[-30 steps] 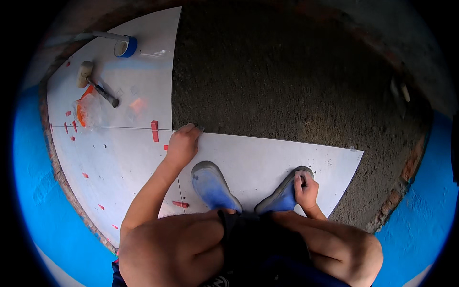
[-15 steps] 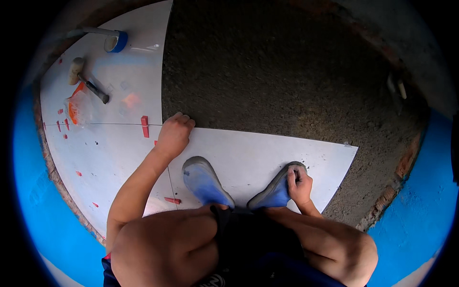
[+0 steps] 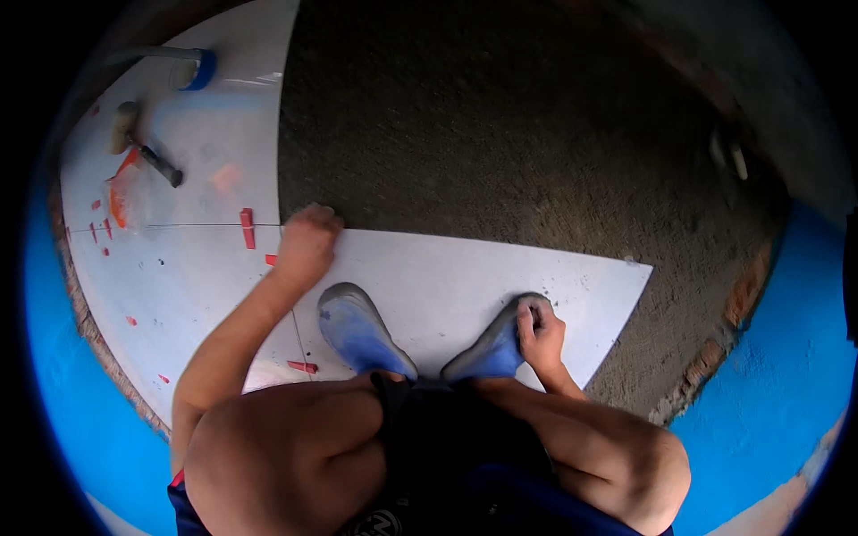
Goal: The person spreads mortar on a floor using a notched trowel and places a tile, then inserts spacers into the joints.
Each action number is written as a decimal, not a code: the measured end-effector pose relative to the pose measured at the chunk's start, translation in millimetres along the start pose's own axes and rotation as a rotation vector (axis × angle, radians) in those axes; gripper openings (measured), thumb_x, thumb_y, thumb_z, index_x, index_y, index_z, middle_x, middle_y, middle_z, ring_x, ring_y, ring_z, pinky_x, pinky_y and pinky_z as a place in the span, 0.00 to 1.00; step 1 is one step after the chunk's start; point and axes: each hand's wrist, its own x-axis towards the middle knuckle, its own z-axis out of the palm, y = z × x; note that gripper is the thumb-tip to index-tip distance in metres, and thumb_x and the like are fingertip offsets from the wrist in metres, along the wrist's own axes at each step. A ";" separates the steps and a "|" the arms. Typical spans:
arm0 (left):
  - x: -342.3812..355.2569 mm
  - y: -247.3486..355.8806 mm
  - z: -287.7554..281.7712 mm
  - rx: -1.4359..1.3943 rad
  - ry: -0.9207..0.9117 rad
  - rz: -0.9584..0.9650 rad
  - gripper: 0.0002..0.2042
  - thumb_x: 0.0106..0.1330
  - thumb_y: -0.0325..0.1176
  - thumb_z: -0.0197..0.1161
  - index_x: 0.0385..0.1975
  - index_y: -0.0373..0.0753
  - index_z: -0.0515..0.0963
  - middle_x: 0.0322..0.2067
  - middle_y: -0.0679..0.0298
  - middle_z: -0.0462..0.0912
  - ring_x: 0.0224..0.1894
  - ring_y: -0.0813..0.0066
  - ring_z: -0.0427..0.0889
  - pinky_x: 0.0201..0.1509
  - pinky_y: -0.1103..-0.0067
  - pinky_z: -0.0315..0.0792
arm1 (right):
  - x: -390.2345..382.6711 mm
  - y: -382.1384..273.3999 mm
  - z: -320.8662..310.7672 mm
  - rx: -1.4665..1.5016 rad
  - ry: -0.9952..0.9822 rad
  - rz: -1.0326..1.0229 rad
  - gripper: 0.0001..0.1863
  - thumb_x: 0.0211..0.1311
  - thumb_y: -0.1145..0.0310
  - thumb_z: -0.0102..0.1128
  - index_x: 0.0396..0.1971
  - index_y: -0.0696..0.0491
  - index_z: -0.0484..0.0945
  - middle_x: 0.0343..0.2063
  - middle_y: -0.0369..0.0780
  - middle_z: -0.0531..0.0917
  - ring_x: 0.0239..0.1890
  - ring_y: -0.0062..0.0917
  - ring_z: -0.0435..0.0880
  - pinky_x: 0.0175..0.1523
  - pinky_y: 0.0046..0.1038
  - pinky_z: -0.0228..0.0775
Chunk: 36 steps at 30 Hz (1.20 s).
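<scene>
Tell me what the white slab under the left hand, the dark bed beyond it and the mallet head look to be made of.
The white slab looks like a glazed ceramic or porcelain tile: smooth, flat, straight-edged, faintly glossy. The left hand grips its far corner. The dark bed looks like coarse mortar or adhesive: grey-brown, grainy, matte. The mallet head looks like pale rubber, though the view is too small to be sure.

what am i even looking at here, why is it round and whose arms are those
This comes from a wide fisheye camera worn on a person's head, looking down, so edges bend. The person squats in blue shoes on a white floor tile laid against grey mortar bed. The left hand rests fisted at the tile's upper left corner. The right hand touches the right shoe's toe. Neither hand clearly holds anything. On the other tiles lie a mallet, red spacers and a blue tape roll.
</scene>
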 end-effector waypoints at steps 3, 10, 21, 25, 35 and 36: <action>-7.9 0.9 10.4 -0.044 0.093 -0.012 0.10 0.46 0.22 0.58 0.30 0.34 0.80 0.34 0.54 0.78 0.42 0.54 0.78 0.49 0.65 0.75 | -2.6 3.6 8.1 0.011 0.072 -0.037 0.06 0.67 0.68 0.60 0.37 0.53 0.82 0.20 0.40 0.80 0.21 0.24 0.80 0.31 0.27 0.74; -20.0 -0.5 10.0 -0.167 0.171 -0.066 0.13 0.54 0.24 0.65 0.41 0.34 0.81 0.40 0.53 0.80 0.45 0.51 0.79 0.50 0.62 0.75 | -1.7 9.7 6.4 0.046 0.030 -0.031 0.04 0.67 0.71 0.61 0.36 0.55 0.81 0.15 0.37 0.74 0.17 0.18 0.71 0.26 0.24 0.68; -73.3 -137.8 -11.5 -0.235 0.895 -0.965 0.15 0.65 0.30 0.65 0.50 0.33 0.75 0.48 0.50 0.74 0.44 0.58 0.77 0.51 0.67 0.72 | -3.0 4.1 4.2 0.084 -0.005 -0.045 0.05 0.69 0.71 0.57 0.34 0.56 0.79 0.21 0.38 0.79 0.20 0.19 0.76 0.31 0.23 0.70; -87.4 -173.0 6.8 -0.271 0.769 -0.914 0.16 0.64 0.31 0.67 0.48 0.34 0.75 0.47 0.50 0.74 0.42 0.60 0.76 0.49 0.68 0.72 | 1.0 -5.9 0.3 0.026 -0.003 -0.105 0.05 0.69 0.71 0.57 0.34 0.56 0.79 0.21 0.38 0.79 0.20 0.19 0.75 0.29 0.23 0.70; -39.9 -103.1 -31.8 -0.946 0.582 -0.851 0.07 0.65 0.26 0.66 0.40 0.32 0.81 0.27 0.59 0.84 0.26 0.74 0.82 0.32 0.77 0.76 | -1.1 -0.1 -0.2 0.051 -0.015 -0.053 0.05 0.69 0.71 0.57 0.35 0.55 0.79 0.20 0.39 0.78 0.19 0.20 0.75 0.29 0.24 0.69; -32.2 -92.1 -36.0 -1.034 0.557 -0.841 0.07 0.66 0.25 0.66 0.41 0.32 0.82 0.27 0.59 0.85 0.24 0.76 0.83 0.31 0.78 0.76 | -1.3 2.9 0.7 0.055 -0.009 -0.059 0.05 0.69 0.70 0.57 0.35 0.55 0.79 0.20 0.38 0.78 0.19 0.20 0.75 0.29 0.24 0.69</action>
